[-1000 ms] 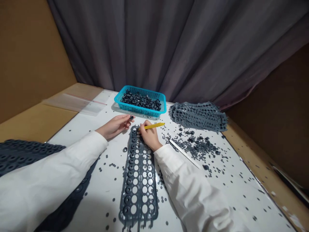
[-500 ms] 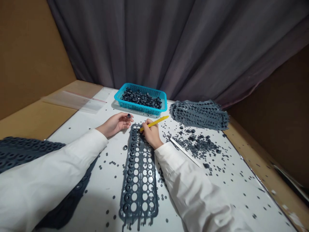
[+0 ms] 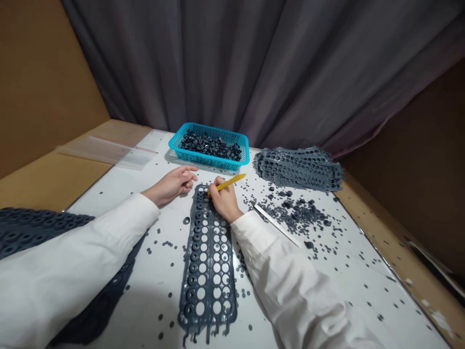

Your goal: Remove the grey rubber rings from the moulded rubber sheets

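My right hand [image 3: 225,199] is closed around a yellow pen-shaped tool [image 3: 232,181], held slanted over the far end of a dark grey rubber sheet [image 3: 209,271]. The tool's lower tip is hidden at my fingers. Rows of round holes run along the sheet; the left row still has ring-shaped parts in it, while many other holes show white table. My left hand [image 3: 175,184] hovers left of the sheet's far end, index finger stretched out and other fingers loosely bent, with nothing visible in it. A loose black ring [image 3: 186,220] lies beside the sheet.
Behind stands a turquoise basket [image 3: 209,160] of small black parts. Stacked perforated sheets [image 3: 298,169] lie back right, near scattered black discs [image 3: 305,215] and a white strip-like tool [image 3: 276,224]. More ringed sheets [image 3: 39,228] are at left, and a clear zip bag [image 3: 112,148] lies farther back.
The small black part between my left fingertips is gone from view, and that hand's index finger has straightened. My right hand with the yellow tool stays at the sheet's far end.
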{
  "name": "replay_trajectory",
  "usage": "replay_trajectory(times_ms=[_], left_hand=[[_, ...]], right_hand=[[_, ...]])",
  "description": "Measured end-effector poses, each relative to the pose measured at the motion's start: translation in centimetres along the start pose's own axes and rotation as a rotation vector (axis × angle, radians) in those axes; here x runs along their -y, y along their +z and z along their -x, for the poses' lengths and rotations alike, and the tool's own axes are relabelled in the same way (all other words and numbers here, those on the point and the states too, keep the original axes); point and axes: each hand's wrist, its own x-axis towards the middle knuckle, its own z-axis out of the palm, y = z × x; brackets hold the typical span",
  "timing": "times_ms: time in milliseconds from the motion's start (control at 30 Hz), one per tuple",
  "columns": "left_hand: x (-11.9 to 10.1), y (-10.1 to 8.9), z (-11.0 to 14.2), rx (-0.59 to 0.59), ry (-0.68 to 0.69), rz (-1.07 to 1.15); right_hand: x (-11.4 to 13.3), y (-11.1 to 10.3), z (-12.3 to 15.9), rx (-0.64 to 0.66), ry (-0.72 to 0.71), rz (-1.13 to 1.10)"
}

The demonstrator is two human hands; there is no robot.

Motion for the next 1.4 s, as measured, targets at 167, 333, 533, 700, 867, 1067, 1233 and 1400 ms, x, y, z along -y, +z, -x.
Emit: replay_trajectory(times_ms=[167, 333, 533, 700, 867, 1067, 1233, 1400], left_hand=[[0.1, 0.1, 0.0, 0.012, 0.126, -0.332], [-0.3, 0.6, 0.6, 0.151, 0.38, -0.965], [-1.1, 0.6, 0.6, 0.38, 0.529, -1.269], [-0.6, 0.7, 0.3, 0.398, 0.576, -1.384], [-0.8, 0.7, 0.3, 0.162, 0.61, -1.268], [-2.2, -0.6, 0.6, -0.17, 0.48, -0.973], [-2.0, 0.4, 1.5, 0.143, 0.407, -0.972], [-1.4, 1.1, 1.8, 0.265, 0.471, -1.173]], right_hand=[[-0.1, 0.0, 0.1, 0.014, 0.026, -0.031], [0.4, -0.1, -0.3, 0.057, 0.023, 0.103], [0.5, -0.1, -0.4, 0.092, 0.043, 0.112], [0.2, 0.0, -0.4, 0.065, 0.045, 0.108], [0.3, 0.0, -0.5, 0.046, 0.043, 0.126], [-0.1, 0.1, 0.0, 0.025, 0.061, -0.009], [-0.7, 0.0, 0.2, 0.015, 0.059, -0.185], [-0.8, 0.0, 0.2, 0.025, -0.008, -0.107]])
